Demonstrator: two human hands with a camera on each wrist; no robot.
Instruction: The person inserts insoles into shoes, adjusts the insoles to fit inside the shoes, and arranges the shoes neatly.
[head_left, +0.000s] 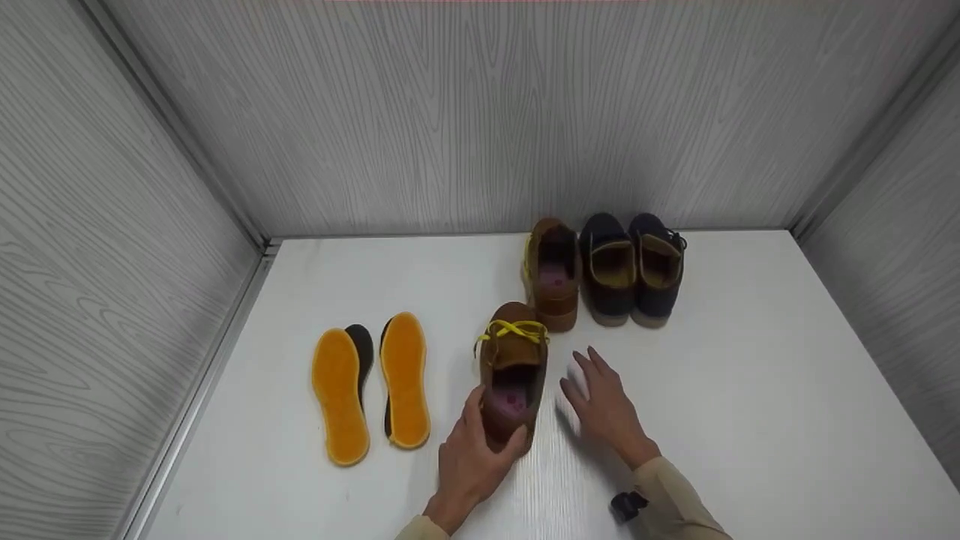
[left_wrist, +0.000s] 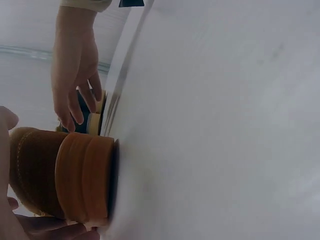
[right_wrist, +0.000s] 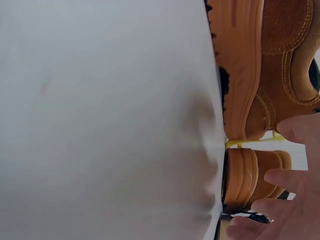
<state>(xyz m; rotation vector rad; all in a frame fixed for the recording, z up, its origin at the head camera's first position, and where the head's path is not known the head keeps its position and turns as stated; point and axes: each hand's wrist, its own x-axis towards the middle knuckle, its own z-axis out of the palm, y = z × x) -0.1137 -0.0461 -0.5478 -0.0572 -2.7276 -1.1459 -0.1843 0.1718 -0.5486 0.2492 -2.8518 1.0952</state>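
Left hand (head_left: 471, 463) is gripping a brown shoe (head_left: 516, 354) around its heel, seemingly steadying it; right hand (head_left: 607, 409) is hovering alongside, empty, fingers spread.

The brown shoe (head_left: 517, 349) looks like matt suede, its sole (left_wrist: 97, 177) rather like smooth rubber; the insoles (head_left: 405, 379) seem fuzzy, as of plush cloth; the table (head_left: 750, 390) is smooth and slightly glossy; the wall (head_left: 480, 112) shows wood grain; the rail (head_left: 191, 412) appears metal; the sleeve (head_left: 670, 495) is matt cloth.

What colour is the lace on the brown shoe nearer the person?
Yellow; the lace shows best in the head view.
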